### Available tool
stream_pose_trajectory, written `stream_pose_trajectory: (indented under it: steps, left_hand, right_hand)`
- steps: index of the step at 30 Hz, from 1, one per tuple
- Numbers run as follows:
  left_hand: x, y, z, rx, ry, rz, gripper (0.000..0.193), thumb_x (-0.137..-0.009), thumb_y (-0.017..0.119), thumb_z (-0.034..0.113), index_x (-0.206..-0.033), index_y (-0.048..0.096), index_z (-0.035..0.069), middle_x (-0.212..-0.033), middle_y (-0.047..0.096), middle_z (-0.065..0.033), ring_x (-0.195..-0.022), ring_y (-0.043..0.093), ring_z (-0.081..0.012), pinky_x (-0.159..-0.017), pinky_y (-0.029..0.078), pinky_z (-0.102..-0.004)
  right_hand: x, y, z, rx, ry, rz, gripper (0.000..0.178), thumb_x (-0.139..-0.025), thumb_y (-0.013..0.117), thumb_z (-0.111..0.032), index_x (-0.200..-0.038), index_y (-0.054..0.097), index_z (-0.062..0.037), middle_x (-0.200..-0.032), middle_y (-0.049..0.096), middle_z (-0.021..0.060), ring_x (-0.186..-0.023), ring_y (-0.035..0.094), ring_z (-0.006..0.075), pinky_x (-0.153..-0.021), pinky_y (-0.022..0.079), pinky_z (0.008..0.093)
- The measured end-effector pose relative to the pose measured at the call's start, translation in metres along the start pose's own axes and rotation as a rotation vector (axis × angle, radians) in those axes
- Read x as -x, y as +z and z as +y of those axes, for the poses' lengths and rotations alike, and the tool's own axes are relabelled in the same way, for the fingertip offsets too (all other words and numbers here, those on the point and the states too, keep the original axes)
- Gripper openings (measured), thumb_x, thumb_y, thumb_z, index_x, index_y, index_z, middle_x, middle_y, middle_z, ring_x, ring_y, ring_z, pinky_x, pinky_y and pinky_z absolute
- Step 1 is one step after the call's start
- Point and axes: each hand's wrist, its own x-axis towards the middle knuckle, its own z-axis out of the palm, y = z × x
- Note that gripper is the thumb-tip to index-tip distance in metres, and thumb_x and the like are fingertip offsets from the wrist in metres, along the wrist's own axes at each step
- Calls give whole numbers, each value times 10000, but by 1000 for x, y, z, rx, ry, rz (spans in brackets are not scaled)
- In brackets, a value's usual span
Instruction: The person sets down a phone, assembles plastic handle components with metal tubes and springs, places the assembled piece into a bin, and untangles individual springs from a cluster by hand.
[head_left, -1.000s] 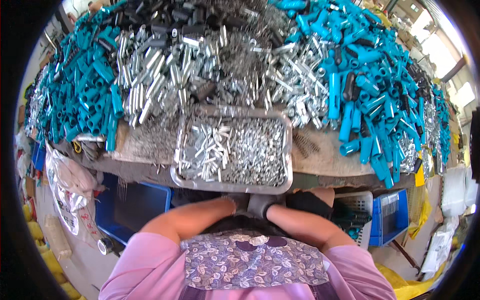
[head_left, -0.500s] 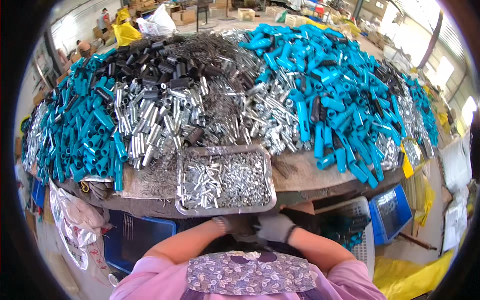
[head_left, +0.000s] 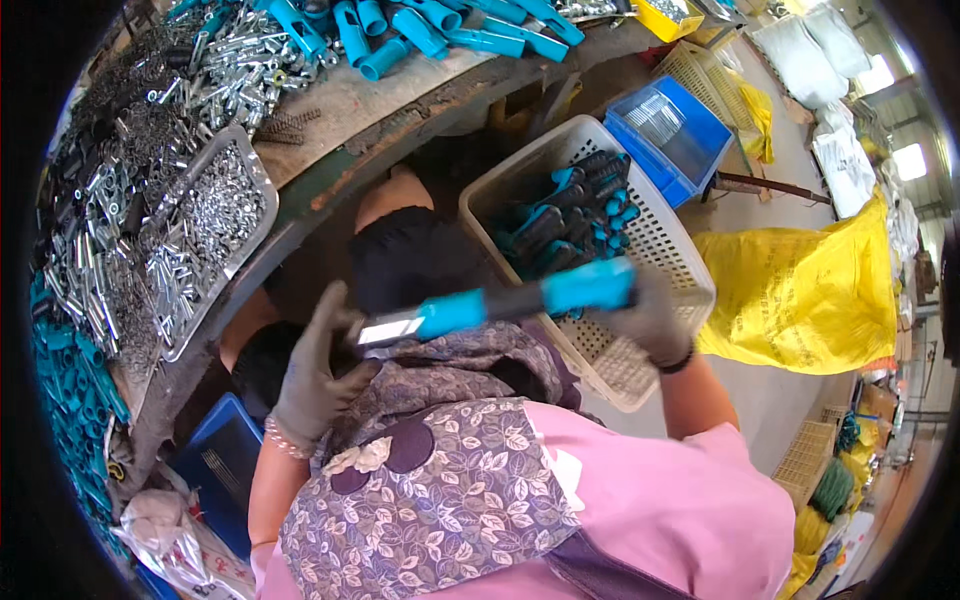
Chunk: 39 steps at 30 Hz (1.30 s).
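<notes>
In the head view a long teal-and-black handled tool with a bright silver end lies across my lap, blurred by motion. My right hand, in a grey glove, is closed around its teal right end. My left hand, gloved too, has its fingers spread beside the silver end; whether they touch it is unclear. Beyond the right hand stands a pale perforated plastic basket, holding several teal-and-black tools of similar colours.
On the workbench, a metal tray holds small silver parts. Around it lie heaps of springs, silver tubes and teal sleeves. Blue bins stand beyond the basket and at lower left. A yellow sack lies on the floor at right.
My view has swung right toward the basket. My hands, earlier together below the tray, are now apart over my lap, with the tool showing between them.
</notes>
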Motion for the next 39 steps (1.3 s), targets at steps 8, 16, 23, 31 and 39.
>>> stream_pose_trajectory:
  steps: [8,16,23,31,39]
  left_hand:
    - [17,3,-7,29,-257,88,635,-885,693,95,-1450,417,10,-1389,513,-125,-1230,539,-231,-1039,448,-360]
    - [6,-5,2,-125,-155,184,538,-797,701,18,-1312,543,10,-1265,555,-173,-1093,603,-278,-962,495,-360]
    - [49,-26,-18,-234,-155,143,464,-843,710,101,-1275,578,-3,-1281,564,-191,-1186,578,-318,-1038,459,-382]
    - [69,-70,1,-207,-162,51,364,-861,698,153,-1188,637,4,-1096,671,-188,-1043,636,-362,-923,512,-410]
    - [37,-111,36,-246,116,280,316,-826,706,69,-1136,671,16,-1076,689,-154,-999,655,-332,-893,520,-404]
  right_hand:
    - [-61,-93,43,232,-57,408,379,-791,767,-158,-1136,659,-46,-922,710,118,-857,689,203,-753,523,319]
    - [-231,44,99,719,-507,-296,504,-936,544,-504,-1209,627,-89,-1002,681,203,-927,645,393,-857,494,487]
    - [-224,63,53,1169,-316,-881,522,-978,371,-345,-1461,463,-171,-1438,529,119,-1291,523,313,-1072,365,545]
    - [-209,44,-91,567,-689,-710,384,-947,547,-340,-1190,674,-71,-1083,700,163,-1025,670,332,-948,503,437]
    - [-286,111,-254,290,-869,-122,342,-896,655,-238,-1170,601,-42,-992,691,183,-942,669,354,-833,532,430]
